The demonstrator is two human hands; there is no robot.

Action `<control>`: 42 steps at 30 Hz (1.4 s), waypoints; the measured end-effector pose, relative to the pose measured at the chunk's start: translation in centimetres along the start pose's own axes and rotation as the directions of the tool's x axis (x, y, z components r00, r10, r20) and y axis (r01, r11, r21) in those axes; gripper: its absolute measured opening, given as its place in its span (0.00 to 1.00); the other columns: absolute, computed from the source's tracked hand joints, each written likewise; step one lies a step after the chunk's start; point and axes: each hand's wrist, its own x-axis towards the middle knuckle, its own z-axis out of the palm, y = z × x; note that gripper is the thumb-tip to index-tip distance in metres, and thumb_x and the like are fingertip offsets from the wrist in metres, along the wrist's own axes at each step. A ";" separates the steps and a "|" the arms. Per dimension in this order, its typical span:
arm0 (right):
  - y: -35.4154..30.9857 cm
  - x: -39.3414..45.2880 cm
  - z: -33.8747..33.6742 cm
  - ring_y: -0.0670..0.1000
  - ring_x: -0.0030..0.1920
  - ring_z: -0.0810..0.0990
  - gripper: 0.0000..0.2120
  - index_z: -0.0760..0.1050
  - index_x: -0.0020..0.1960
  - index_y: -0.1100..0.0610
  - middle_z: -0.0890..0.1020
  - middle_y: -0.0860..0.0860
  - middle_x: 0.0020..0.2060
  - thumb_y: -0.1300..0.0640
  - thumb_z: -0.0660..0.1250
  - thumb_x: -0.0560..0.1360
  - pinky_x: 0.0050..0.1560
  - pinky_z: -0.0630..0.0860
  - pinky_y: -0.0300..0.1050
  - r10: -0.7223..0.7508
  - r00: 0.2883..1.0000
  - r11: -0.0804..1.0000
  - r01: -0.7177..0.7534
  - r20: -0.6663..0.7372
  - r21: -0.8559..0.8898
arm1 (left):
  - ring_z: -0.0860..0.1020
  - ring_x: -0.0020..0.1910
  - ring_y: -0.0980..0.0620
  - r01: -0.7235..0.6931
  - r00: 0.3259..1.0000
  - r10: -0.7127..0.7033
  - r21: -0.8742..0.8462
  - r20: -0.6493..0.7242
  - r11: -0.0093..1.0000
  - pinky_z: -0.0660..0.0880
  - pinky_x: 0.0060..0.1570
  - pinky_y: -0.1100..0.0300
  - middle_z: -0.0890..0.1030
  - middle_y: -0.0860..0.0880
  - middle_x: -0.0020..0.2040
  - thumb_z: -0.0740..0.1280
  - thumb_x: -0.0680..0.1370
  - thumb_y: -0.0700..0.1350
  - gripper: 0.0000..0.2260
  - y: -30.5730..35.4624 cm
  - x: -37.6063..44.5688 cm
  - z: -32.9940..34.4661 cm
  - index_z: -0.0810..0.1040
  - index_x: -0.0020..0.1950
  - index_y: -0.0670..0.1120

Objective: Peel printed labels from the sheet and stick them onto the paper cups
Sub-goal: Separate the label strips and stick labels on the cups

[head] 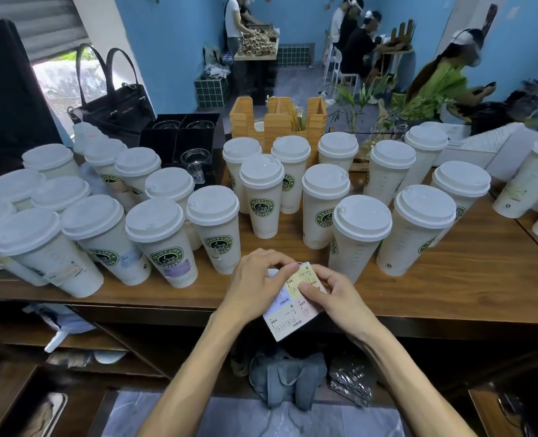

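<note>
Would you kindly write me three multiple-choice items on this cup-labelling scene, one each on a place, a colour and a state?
1. Where is the label sheet?
A. Flat among the cups
B. Held in both hands at the counter's near edge
C. In the bamboo organiser

2. What colour is the label at the sheet's upper corner?
A. Yellow
B. Red
C. Black

3. What state are the paper cups in?
A. Lidded and upright
B. Open
C. Stacked

Answers: 1 B, the left hand and right hand grip it over the wooden counter; 2 A, the yellow label shows there; 3 A, each cup carries a white lid.
</note>
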 end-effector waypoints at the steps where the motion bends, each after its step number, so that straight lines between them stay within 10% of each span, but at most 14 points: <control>1: 0.0 0.0 0.0 0.49 0.48 0.86 0.10 0.82 0.58 0.52 0.88 0.52 0.49 0.63 0.68 0.81 0.47 0.80 0.41 -0.003 1.000 1.000 0.003 0.004 -0.003 | 0.78 0.51 0.58 0.002 1.000 -0.002 -0.005 0.010 1.000 0.73 0.54 0.56 0.84 0.62 0.45 0.72 0.80 0.50 0.05 0.0 0.0 0.0 0.87 0.47 0.54; 11: 0.7 -0.1 -0.1 0.54 0.51 0.86 0.11 0.83 0.58 0.51 0.88 0.57 0.51 0.64 0.67 0.81 0.53 0.81 0.50 0.039 0.999 0.996 -0.038 -0.009 0.081 | 0.77 0.51 0.56 0.006 1.000 -0.006 -0.036 0.009 0.999 0.75 0.53 0.53 0.83 0.62 0.45 0.71 0.80 0.51 0.05 0.1 0.2 0.3 0.87 0.47 0.56; 23: -0.9 0.1 0.5 0.45 0.39 0.86 0.03 0.83 0.50 0.59 0.88 0.52 0.39 0.62 0.74 0.77 0.36 0.78 0.35 0.036 0.998 0.999 -0.034 -0.045 0.042 | 0.78 0.49 0.57 -0.128 0.989 0.132 0.057 -0.070 0.990 0.75 0.51 0.54 0.84 0.62 0.44 0.74 0.78 0.51 0.04 -0.5 -0.4 0.6 0.87 0.44 0.55; 42: -1.1 0.2 -0.3 0.55 0.46 0.87 0.03 0.84 0.49 0.57 0.88 0.58 0.46 0.58 0.73 0.78 0.47 0.82 0.48 0.085 0.996 0.995 -0.085 0.005 -0.046 | 0.77 0.52 0.57 -0.059 0.997 0.057 0.039 0.045 0.997 0.74 0.52 0.55 0.85 0.63 0.44 0.71 0.80 0.50 0.06 -0.2 -0.1 -0.1 0.87 0.47 0.54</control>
